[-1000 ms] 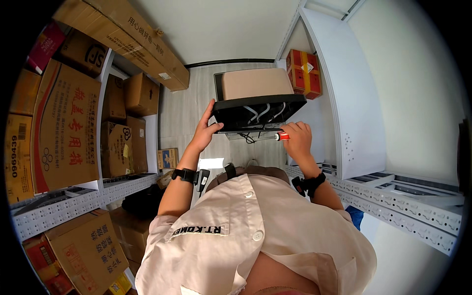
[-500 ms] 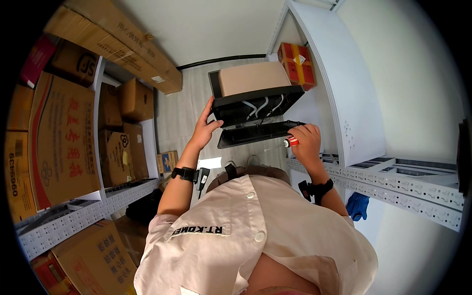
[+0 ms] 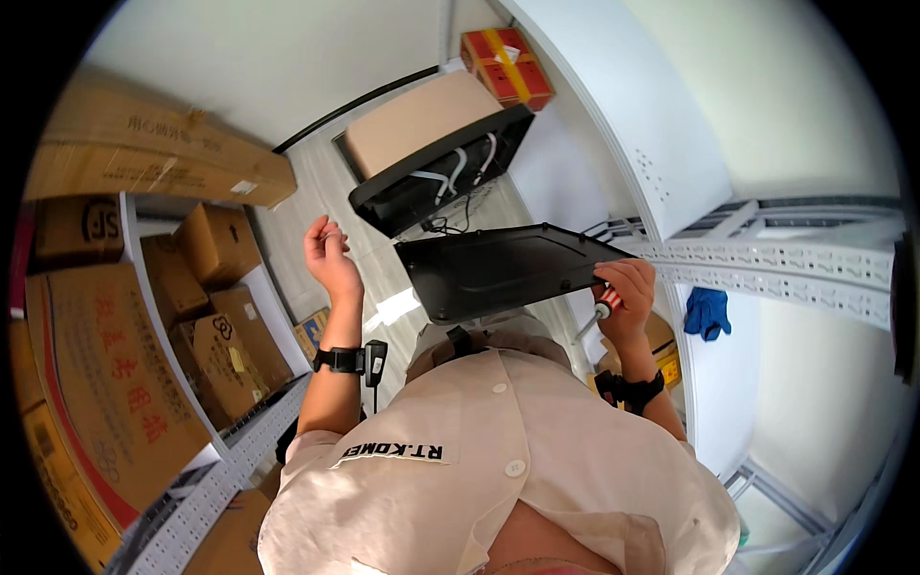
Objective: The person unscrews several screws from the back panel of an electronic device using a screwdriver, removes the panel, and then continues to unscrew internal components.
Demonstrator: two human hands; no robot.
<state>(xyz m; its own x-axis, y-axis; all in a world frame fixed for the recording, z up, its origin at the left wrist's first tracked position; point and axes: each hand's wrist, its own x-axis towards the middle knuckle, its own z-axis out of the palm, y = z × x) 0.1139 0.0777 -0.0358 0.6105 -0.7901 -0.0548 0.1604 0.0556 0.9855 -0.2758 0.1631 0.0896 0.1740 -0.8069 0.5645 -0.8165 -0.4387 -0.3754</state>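
My right hand (image 3: 628, 292) grips the edge of a flat black panel (image 3: 498, 273) with raised rims, and also holds a screwdriver (image 3: 608, 303) with a red-and-white handle, its shaft pointing down toward me. Past the panel stands a boxy device with a beige body (image 3: 422, 120) and black frame (image 3: 441, 171). Its black side faces me, showing pale curved strips and a dark cable (image 3: 450, 226) trailing below. My left hand (image 3: 331, 261) is raised left of the device, apart from it, fingers loosely bent; nothing shows in it.
Shelves on the left hold several cardboard boxes (image 3: 115, 374), with a long carton (image 3: 163, 158) above. A red box with yellow tape (image 3: 508, 67) sits at the back. White shelving (image 3: 632, 125) flanks the right, where a blue glove (image 3: 707, 313) hangs.
The black panel has come away from the device and moved toward me in my right hand. My left hand has let go of the device and drawn left. The view has shifted.
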